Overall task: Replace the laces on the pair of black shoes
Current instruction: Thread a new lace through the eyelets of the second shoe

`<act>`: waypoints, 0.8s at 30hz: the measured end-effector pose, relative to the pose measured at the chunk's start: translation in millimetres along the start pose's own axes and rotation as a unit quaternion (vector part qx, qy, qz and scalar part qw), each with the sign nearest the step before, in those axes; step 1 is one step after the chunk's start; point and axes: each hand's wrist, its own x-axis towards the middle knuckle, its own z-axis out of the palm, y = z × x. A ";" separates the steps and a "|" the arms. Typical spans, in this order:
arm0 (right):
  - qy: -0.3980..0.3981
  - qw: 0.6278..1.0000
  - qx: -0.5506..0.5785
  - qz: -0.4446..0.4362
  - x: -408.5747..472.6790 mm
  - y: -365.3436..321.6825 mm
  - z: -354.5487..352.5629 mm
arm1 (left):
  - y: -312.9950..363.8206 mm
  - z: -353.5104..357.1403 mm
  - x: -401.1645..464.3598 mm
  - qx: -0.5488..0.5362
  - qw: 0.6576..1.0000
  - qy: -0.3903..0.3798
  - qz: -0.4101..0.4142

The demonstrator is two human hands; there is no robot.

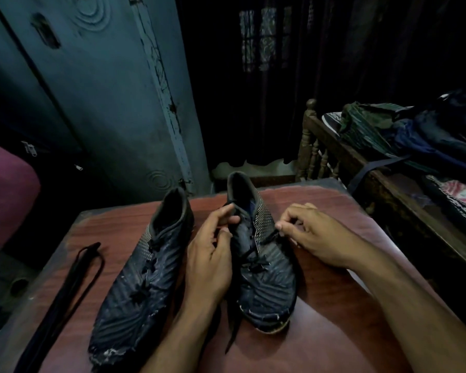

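Two worn black shoes stand toes toward me on a reddish wooden table [334, 332]. The left shoe [143, 270] is laced and untouched. My left hand [213, 249] grips the tongue and upper lace area of the right shoe [264, 265]. At that shoe's right side, my right hand [307, 232] pinches a black lace end near the top eyelets. A loose lace end [233, 332] trails off the right shoe's toe side toward me. A bundle of spare black laces [73, 286] lies stretched along the table's left part.
A blue-grey metal cupboard [105, 90] stands behind the table at left. A wooden bed frame [315, 149] with piled clothes and bags [414, 130] sits at right. A maroon cushion [6, 189] shows at far left. Dark curtains hang at the back.
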 end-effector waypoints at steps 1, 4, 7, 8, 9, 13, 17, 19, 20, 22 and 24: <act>0.032 0.999 0.033 0.010 0.8 0.4 0.3 | 0.8 0.3 0.0 -0.003 1.000 0.001 -0.001; 0.162 0.946 0.274 0.055 6.1 -6.4 2.3 | 2.1 -0.1 -0.5 -0.006 1.000 0.000 -0.006; 0.238 0.808 0.531 0.090 10.7 -22.5 1.2 | 3.3 -0.4 -1.1 -0.016 1.000 0.006 -0.009; 0.254 0.771 0.577 0.095 10.9 -25.8 -1.2 | 3.4 -0.4 -1.0 -0.018 1.000 0.008 -0.009; 0.274 0.740 0.606 0.100 11.2 -25.5 -3.9 | 3.4 -0.5 -1.0 -0.019 1.000 0.009 -0.008; 0.326 0.744 0.571 0.117 11.6 -7.8 -12.0 | 3.4 -0.3 -1.2 -0.019 1.000 0.010 -0.007; 0.178 0.965 0.181 0.070 6.3 7.0 -3.2 | 5.8 -0.6 -2.8 -0.027 0.999 0.007 -0.016; 0.036 0.997 0.037 0.058 2.7 3.4 6.5 | 5.2 -1.0 -2.9 -0.024 1.000 0.006 -0.018; -0.001 0.998 0.027 0.060 1.0 -1.2 9.1 | 4.8 -0.8 -2.5 -0.019 1.000 0.005 -0.017; -0.018 0.998 0.033 0.058 -0.4 -7.8 6.6 | 4.5 -0.6 -2.1 -0.017 1.000 0.005 -0.013; -0.019 0.997 0.052 0.048 -1.5 -11.8 -2.4 | 4.4 0.0 -1.8 -0.019 1.000 0.004 -0.012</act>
